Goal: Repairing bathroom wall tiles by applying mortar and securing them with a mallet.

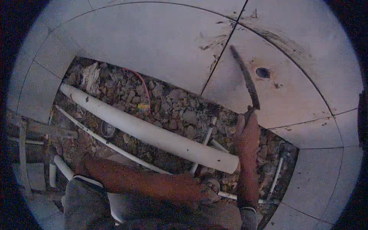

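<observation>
My right hand grips a long, dark, slightly curved blade, which looks like a saw blade, pointing up over the tiles. My left hand is low in the centre, closed at a thin white pipe with a greyish round piece beside it; its fingertips are hard to make out. Between my hands and the upper tiles lies a thick white pipe in a rubble-filled opening. A thinner white pipe runs alongside it, and a short upright white pipe stands near its right end.
White floor tiles surround the opening, with a dark round hole at upper right. A red hose or wire crosses the rubble. At left are a wooden frame and short pipe pieces. Another pipe lies at right.
</observation>
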A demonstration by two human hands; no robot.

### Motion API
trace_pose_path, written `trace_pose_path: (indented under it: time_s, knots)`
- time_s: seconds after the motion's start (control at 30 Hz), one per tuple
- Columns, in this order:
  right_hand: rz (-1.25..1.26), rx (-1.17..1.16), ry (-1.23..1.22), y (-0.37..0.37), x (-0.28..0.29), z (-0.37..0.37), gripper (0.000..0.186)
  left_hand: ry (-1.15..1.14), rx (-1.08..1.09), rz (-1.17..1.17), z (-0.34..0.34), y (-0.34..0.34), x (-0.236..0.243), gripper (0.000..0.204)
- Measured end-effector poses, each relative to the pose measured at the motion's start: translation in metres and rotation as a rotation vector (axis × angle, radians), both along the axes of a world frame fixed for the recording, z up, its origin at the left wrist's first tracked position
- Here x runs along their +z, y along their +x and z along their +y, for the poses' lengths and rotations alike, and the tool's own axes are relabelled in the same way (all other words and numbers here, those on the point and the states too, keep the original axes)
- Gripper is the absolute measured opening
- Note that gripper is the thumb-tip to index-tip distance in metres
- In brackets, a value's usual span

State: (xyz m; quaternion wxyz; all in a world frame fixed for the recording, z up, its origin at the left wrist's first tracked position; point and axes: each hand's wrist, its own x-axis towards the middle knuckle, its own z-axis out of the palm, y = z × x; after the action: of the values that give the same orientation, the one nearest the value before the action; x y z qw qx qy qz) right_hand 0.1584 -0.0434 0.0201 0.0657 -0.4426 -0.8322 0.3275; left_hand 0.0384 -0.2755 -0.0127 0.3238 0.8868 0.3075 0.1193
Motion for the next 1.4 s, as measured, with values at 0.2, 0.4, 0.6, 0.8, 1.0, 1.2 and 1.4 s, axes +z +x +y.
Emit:
trace_pose_path:
  time_s: [0.2,0.4,0.6,0.8,1.0,1.2,1.4]
  knots:
    - [-0.156,-0.035,0.314,-0.026,-0.026,-0.024,0.046,-0.154,-0.031,0.254,0.01,-0.003,0.021,0.046]
    - [-0.54,0.157,0.263,-0.005,-0.088,0.013,0.062,0.209,0.172,-0.087,-0.017,-0.006,-0.018,0.043]
    - [-0.168,0.207,0.637,0.027,-0.173,0.028,0.079,-0.202,-0.093,0.142,0.015,-0.017,0.052,0.036]
    - [-0.494,0.396,0.537,-0.001,-0.134,-0.008,0.082,-0.303,0.054,0.11,0.01,-0.011,0.031,0.033]
    - [-0.388,0.247,0.156,-0.003,-0.121,-0.013,0.077,-0.055,0.048,0.254,0.004,0.002,0.01,0.04]
    - [-0.17,0.0,0.06,-0.019,-0.114,-0.019,0.049,-0.229,-0.047,0.171,0.002,-0.001,-0.004,0.047]
    - [0.455,-0.042,-0.131,-0.038,0.016,-0.023,0.047,-0.103,0.007,0.127,0.003,-0.001,-0.007,0.05]
